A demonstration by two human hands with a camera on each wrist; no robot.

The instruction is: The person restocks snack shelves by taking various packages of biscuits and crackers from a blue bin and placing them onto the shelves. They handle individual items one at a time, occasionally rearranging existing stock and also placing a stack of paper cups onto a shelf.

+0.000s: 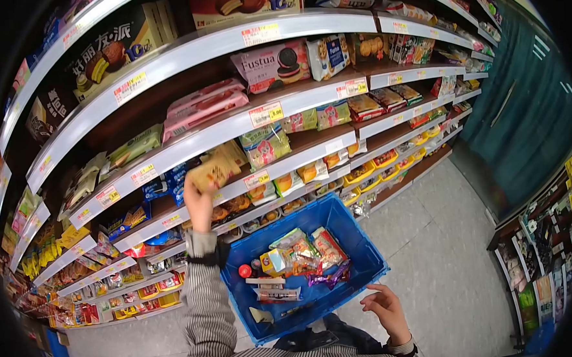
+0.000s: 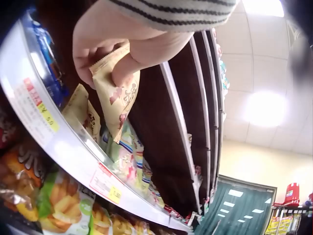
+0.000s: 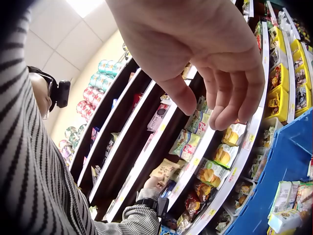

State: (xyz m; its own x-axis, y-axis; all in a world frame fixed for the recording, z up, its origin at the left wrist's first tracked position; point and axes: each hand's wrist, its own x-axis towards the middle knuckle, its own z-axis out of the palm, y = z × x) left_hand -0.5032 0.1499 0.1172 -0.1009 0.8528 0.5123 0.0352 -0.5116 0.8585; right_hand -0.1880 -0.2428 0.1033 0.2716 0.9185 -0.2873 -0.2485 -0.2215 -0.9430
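In the head view my left hand (image 1: 200, 207) grips a tan snack bag (image 1: 213, 172) at the front of a middle shelf. The left wrist view has the thumb on the face of this bag (image 2: 116, 95), which is printed in red and dark script; the other fingers are partly hidden behind it. Similar tan bags (image 2: 80, 108) stand on the shelf just below. My right hand (image 1: 386, 309) is held near the right rim of a blue crate (image 1: 361, 255), its fingers loosely bent with nothing in them. Packaged goods lie inside the crate.
Shelves of snacks curve along the left and front, with price-tag rails (image 1: 266, 115) at their edges. A green pony-printed bag (image 1: 265, 145) stands right of the tan ones. Tiled floor (image 1: 425, 236) and a dark green curtain (image 1: 521, 108) lie to the right.
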